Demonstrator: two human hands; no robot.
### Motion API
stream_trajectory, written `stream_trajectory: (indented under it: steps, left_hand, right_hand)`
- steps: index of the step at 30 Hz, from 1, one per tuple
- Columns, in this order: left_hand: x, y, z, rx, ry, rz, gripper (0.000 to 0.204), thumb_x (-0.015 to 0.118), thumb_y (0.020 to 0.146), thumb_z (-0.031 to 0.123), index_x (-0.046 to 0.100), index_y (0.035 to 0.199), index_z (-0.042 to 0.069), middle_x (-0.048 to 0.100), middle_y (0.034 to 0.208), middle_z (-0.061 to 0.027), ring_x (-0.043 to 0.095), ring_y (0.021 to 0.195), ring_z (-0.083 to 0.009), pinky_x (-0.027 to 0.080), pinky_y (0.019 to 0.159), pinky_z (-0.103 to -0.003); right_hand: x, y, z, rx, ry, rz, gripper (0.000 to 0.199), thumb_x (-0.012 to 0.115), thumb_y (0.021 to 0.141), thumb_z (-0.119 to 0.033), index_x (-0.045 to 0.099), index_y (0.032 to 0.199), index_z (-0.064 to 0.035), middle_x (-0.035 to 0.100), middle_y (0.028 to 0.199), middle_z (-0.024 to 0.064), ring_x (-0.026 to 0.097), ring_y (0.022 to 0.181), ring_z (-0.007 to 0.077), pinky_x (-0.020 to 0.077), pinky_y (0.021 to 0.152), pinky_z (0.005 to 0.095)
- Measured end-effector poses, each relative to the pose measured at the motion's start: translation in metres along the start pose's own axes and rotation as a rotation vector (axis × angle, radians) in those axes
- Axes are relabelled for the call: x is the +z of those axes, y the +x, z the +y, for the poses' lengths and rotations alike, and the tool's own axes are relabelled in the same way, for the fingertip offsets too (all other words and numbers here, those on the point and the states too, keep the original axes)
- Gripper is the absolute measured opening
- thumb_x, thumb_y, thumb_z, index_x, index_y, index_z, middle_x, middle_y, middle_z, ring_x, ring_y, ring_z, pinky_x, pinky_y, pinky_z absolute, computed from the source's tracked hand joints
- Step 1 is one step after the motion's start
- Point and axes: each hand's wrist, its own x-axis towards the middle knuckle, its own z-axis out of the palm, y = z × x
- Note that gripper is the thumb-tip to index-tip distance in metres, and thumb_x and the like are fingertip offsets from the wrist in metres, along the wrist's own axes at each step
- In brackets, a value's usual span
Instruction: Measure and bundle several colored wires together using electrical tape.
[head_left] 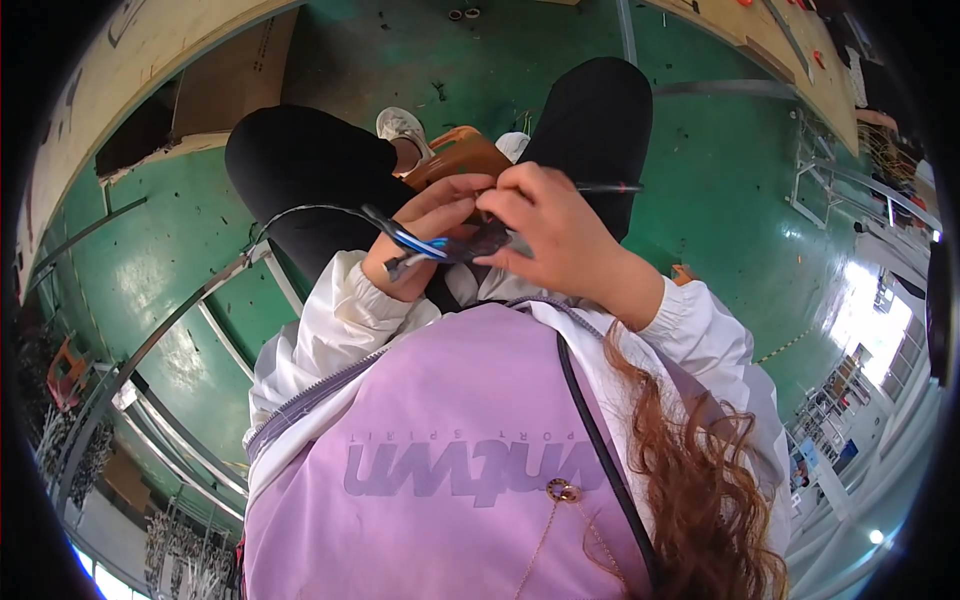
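Observation:
Above my lap my left hand (425, 230) is closed round a bundle of wires (420, 243), in which blue, white and black strands show. A cut-looking dark end of the bundle juts out below its thumb side, and a thin grey cable (310, 208) runs off to the left. Close beside it, my right hand (560, 225) pinches the dark part of the same bundle, its fingertips meeting those of my left. What lies right between the fingertips is hidden. A thin black cable piece (610, 188) sticks out to the right behind my right hand.
An orange plastic stool (465, 157) stands between my knees on the green floor (720, 210). A cardboard box (230, 80) is at the far left, under a curved wooden tabletop (125, 75). Metal frames (205, 315) stand at the left, and another metal rack (815, 175) at the right.

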Motion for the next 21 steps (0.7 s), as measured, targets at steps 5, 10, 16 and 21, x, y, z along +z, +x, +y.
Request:
stream_trajectory:
  steps: [5, 10, 16, 21]
  left_hand:
    - [-0.005, 0.011, -0.014, 0.131, -0.034, -0.043, 0.028, 0.060, 0.084, 0.024, 0.055, 0.103, 0.004, 0.058, 0.094, -0.0053, 0.058, 0.081, -0.0148, 0.046, 0.069, -0.026]
    - [0.022, 0.022, 0.008, -0.144, 0.063, 0.061, 0.024, 0.060, 0.082, 0.023, 0.057, 0.097, 0.004, 0.057, 0.086, -0.0040, 0.056, 0.077, -0.0137, 0.046, 0.069, -0.025]
    - [0.024, 0.030, -0.005, 0.288, 0.038, 0.241, 0.034, 0.061, 0.075, 0.005, 0.046, 0.104, -0.001, 0.053, 0.093, -0.0077, 0.054, 0.080, -0.0143, 0.045, 0.073, -0.025]
    - [0.037, 0.019, -0.010, 0.683, 0.184, 0.113, 0.039, 0.058, 0.073, -0.006, 0.040, 0.107, 0.000, 0.052, 0.097, -0.0090, 0.054, 0.086, -0.0153, 0.045, 0.079, -0.028]
  right_hand:
    - [0.009, -0.001, 0.015, -0.001, 0.106, 0.069, 0.020, 0.065, 0.073, -0.011, 0.049, 0.083, -0.0065, 0.045, 0.081, 0.0071, 0.053, 0.063, 0.0259, 0.0452, 0.055, 0.0320]
    - [-0.003, -0.007, 0.023, 0.280, 0.410, 0.002, 0.020, 0.059, 0.084, -0.015, 0.044, 0.083, -0.0016, 0.044, 0.081, 0.0091, 0.051, 0.063, 0.0241, 0.0424, 0.054, 0.0281]
    - [-0.010, -0.002, 0.017, 0.528, 0.707, 0.087, 0.016, 0.047, 0.093, -0.016, 0.044, 0.085, -0.0030, 0.050, 0.078, 0.0025, 0.053, 0.065, 0.0099, 0.0448, 0.061, 0.0227]
    - [-0.014, -0.001, 0.021, 0.722, 0.951, 0.067, 0.024, 0.050, 0.091, -0.022, 0.051, 0.094, 0.0010, 0.055, 0.077, 0.0026, 0.054, 0.060, 0.0078, 0.0454, 0.051, 0.0212]
